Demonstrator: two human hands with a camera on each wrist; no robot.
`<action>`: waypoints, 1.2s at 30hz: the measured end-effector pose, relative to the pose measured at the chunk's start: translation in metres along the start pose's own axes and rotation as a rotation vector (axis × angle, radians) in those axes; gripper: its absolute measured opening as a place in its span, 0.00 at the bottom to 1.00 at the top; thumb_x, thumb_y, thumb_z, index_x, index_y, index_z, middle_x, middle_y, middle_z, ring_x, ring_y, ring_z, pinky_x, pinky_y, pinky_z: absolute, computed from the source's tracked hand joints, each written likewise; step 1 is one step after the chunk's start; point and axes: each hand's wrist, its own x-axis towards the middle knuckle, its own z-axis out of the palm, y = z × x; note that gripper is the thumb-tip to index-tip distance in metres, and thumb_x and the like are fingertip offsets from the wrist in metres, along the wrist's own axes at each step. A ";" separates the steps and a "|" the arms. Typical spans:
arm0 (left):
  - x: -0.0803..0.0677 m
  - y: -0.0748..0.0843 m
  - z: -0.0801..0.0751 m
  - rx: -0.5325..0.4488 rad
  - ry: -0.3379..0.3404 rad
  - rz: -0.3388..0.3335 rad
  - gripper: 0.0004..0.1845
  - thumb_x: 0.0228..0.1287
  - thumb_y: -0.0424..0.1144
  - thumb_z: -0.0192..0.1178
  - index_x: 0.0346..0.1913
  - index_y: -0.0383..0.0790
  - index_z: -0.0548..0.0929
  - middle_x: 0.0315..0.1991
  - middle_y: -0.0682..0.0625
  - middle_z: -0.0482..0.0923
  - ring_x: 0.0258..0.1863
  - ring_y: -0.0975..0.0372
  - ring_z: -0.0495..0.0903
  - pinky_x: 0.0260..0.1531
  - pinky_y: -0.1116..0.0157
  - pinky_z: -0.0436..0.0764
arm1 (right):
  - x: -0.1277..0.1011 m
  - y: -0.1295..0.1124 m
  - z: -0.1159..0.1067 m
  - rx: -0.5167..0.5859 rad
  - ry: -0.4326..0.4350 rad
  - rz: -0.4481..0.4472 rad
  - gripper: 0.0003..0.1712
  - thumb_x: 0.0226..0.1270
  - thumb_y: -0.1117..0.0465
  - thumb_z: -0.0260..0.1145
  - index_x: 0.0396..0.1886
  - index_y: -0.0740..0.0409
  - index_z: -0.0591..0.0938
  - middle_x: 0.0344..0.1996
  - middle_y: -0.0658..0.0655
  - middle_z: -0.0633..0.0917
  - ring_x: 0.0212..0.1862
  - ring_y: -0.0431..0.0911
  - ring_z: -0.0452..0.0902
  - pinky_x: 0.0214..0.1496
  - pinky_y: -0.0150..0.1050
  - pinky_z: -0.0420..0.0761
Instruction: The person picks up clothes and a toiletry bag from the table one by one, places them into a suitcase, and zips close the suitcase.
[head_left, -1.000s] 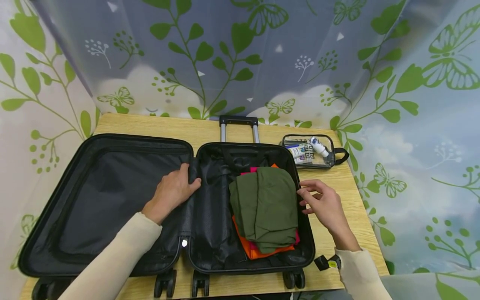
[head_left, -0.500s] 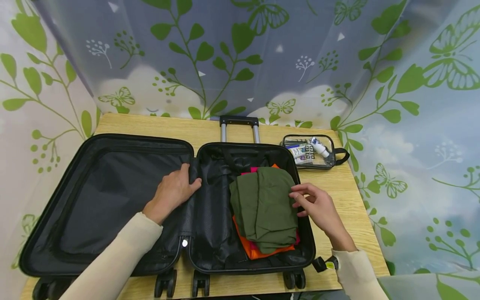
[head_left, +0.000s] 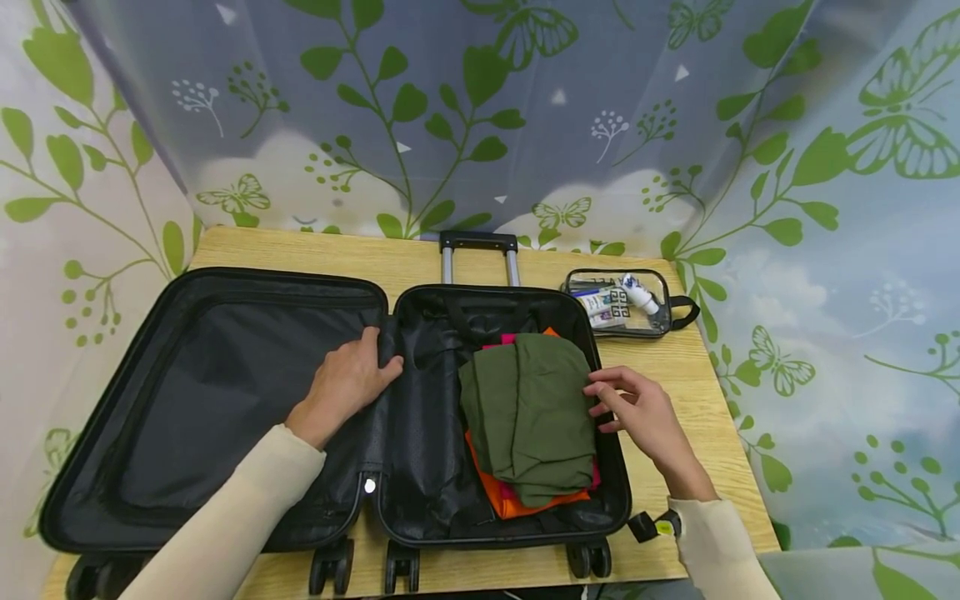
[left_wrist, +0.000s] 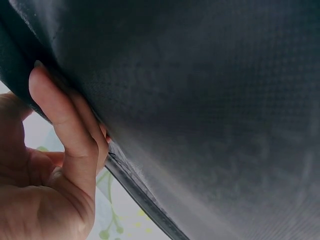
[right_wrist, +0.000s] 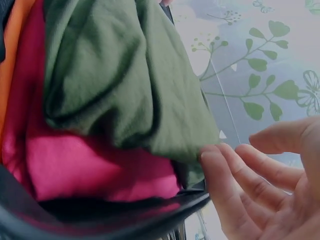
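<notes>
A black suitcase (head_left: pixel 429 408) lies spread open on the wooden table. Folded clothes fill much of its right half: a dark green garment (head_left: pixel 540 408) on top, with a pink one (right_wrist: pixel 95 170) and an orange one (head_left: pixel 506 500) showing beneath. My left hand (head_left: pixel 347 379) rests at the suitcase's central hinge, its thumb lying across the strip; the left wrist view shows its fingers (left_wrist: pixel 65 115) against the dark lining. At the right rim, my right hand (head_left: pixel 637 412) has loosely bent fingers, their tips at the green garment's side edge. Nothing is gripped in it.
A clear toiletry bag (head_left: pixel 615 304) with small bottles lies behind the suitcase on the right. The telescopic handle (head_left: pixel 477 242) reaches toward the patterned curtain (head_left: pixel 420 117). Wheels (head_left: pixel 588 557) stick out at the table's front edge. The lid half (head_left: pixel 217 400) shows black lining.
My right hand has moved left from the suitcase rim to the green garment's edge, then shifted slightly back right. The left hand and the clothes look unchanged.
</notes>
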 end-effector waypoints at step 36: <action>0.011 -0.015 0.015 0.011 0.037 0.026 0.40 0.77 0.56 0.61 0.76 0.26 0.69 0.55 0.26 0.86 0.42 0.37 0.88 0.41 0.42 0.86 | 0.041 0.043 -0.053 0.263 0.191 0.276 0.19 0.85 0.47 0.64 0.62 0.54 0.79 0.36 0.40 0.91 0.38 0.38 0.92 0.43 0.38 0.92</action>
